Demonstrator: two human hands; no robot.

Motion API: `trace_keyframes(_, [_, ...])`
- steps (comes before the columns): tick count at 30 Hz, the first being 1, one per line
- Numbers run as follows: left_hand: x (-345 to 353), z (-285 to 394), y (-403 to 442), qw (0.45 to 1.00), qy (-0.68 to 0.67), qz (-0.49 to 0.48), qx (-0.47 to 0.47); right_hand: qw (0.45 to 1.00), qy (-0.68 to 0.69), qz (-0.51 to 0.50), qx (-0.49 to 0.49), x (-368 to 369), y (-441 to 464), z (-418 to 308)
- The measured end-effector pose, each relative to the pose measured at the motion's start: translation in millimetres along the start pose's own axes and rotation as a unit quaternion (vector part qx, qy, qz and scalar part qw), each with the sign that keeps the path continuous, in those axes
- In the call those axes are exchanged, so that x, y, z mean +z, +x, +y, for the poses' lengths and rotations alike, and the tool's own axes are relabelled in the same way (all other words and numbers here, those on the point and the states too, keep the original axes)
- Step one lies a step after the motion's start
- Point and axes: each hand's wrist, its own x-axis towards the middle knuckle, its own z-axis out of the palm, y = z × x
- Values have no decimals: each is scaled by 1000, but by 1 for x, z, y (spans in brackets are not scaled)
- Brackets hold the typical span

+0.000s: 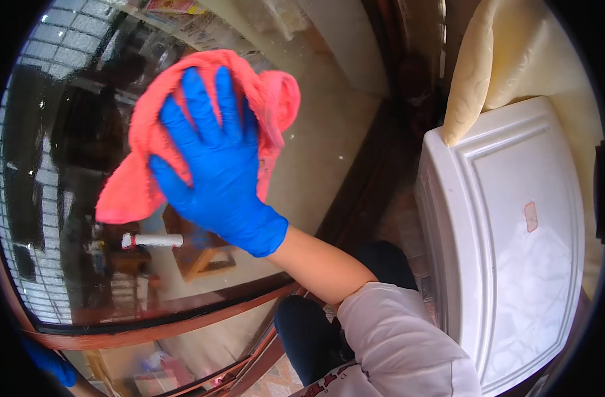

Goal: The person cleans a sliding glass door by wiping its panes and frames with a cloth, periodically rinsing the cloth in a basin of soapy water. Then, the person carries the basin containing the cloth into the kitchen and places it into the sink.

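Note:
A wet-looking pink cloth [147, 149] lies bunched against a dark, shiny glass pane [316, 152]. My right hand [220, 162], in a blue glove, holds the cloth to the glass, palm down with the fingers spread over it. Part of the cloth is folded up beyond the fingers on the right. At the lower left edge, only a sliver of my left hand [51, 365] shows, also blue-gloved. It is beside the reddish-brown frame [183, 324], and its fingers are too hidden to read.
A white panelled piece of furniture [514, 264] stands close on the right, with cream fabric [474, 73] draped above it. A white tube shape with a red end [152, 240] shows at the glass below the cloth. My knees are beneath my right arm.

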Motion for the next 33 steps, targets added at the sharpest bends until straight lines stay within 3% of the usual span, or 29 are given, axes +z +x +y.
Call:
trace_keyframes(1, [0,-2,-1,1000,1,0,-2,995,41,18,92,-3,-28,41])
trace_keyframes(2, [0,-4,-3,1000,2,0,-2,977,80,98,170,-3,-66,98])
trace_keyframes(3, [-2,-6,-4,1000,2,2,-3,945,128,186,237,-3,-103,154])
trace_keyframes(4, [-5,-7,-6,1000,2,4,-2,874,198,272,352,-3,-145,204])
trace_keyframes(5, [-9,-8,-5,1000,3,5,0,870,147,277,380,-12,-188,267])
trace_keyframes(7, [-11,-10,-5,1000,-1,10,2,813,155,268,493,-23,-273,364])
trace_keyframes(10, [-11,-21,-8,1000,-10,20,9,850,68,235,467,-30,-197,323])
trace_keyframes(13, [-24,-60,-20,1000,-15,2,4,946,29,227,230,-5,-31,190])
trace_keyframes(14, [-11,-26,-8,999,-39,-15,-5,966,-3,158,206,-4,24,128])
trace_keyframes(16, [17,45,15,995,-86,-46,-25,988,-32,139,55,13,102,30])
trace_keyframes(17, [34,84,37,994,-105,7,-31,984,-49,168,-15,18,129,-7])
trace_keyframes(19, [45,105,50,990,-121,56,-43,986,-86,136,-36,3,143,-35])
trace_keyframes(20, [47,130,62,937,-241,113,-226,981,-68,152,-101,3,146,-27])
trace_keyframes(21, [49,156,74,822,-366,221,-376,985,-18,138,-103,2,143,-5])
trace_keyframes(22, [48,131,62,948,-206,94,-222,986,32,124,-103,1,141,18])
trace_keyframes(23, [45,102,48,998,-47,36,-27,989,62,133,-36,-12,121,62])
trace_keyframes(26, [54,114,50,999,-25,28,-32,949,116,229,184,-30,29,258])
trace_keyframes(27, [54,114,47,999,-22,31,-34,938,28,205,278,-41,-24,331])
trace_keyframes(29, [53,114,48,999,1,39,-37,812,136,252,509,-60,-97,374])
trace_keyframes(30, [48,122,54,999,0,38,-36,773,176,268,548,-57,-135,384])
trace_keyframes(31, [43,139,67,941,-196,150,-231,745,183,255,589,-60,-146,385])
trace_keyframes(32, [44,122,58,979,-113,86,-145,716,190,240,628,-63,-157,387])
trace_keyframes(33, [44,105,49,998,-34,39,-48,764,110,237,590,-52,-143,386])
